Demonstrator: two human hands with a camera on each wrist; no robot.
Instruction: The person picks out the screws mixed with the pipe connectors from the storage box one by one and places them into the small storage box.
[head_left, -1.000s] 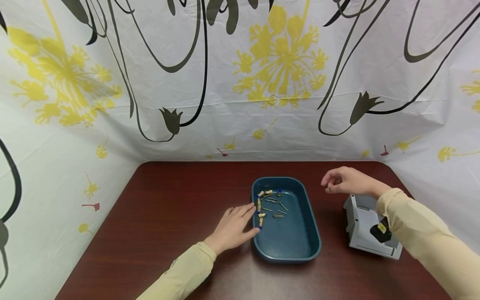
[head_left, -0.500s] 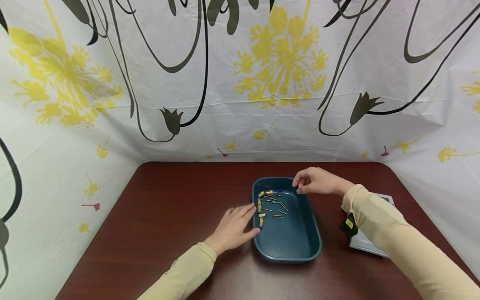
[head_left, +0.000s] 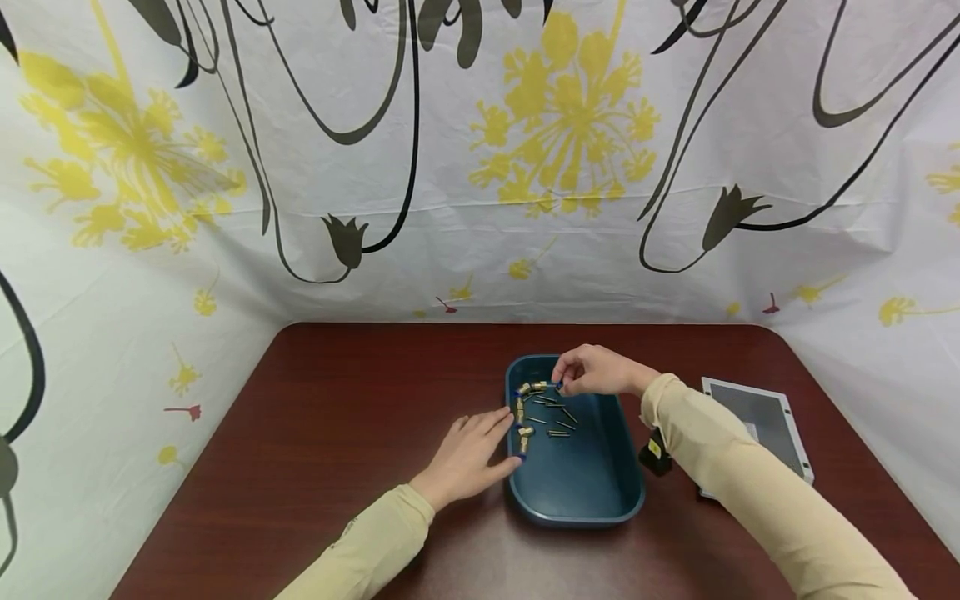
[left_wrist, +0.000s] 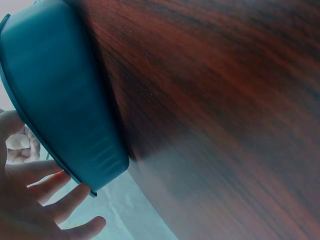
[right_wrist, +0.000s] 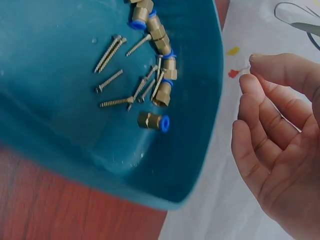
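A blue tray holds several brass fittings with blue rings, lined along its far left side, and loose screws. My left hand rests its spread fingertips on the tray's left rim; in the left wrist view the hand touches the rim. Over the tray's far end is my right hand, its fingertips beside the end fitting. In the right wrist view this hand has loosely bent fingers, nothing visible between them, and a lone fitting lies across from it inside the tray.
Right of the tray, partly behind the right sleeve, a grey-white framed panel lies on the dark red table. A patterned cloth hangs behind. Below the right wrist sits a black wrist camera.
My right hand has moved left from above the grey-white object to the tray's far end, uncovering more of that object. The left hand has stayed at the rim.
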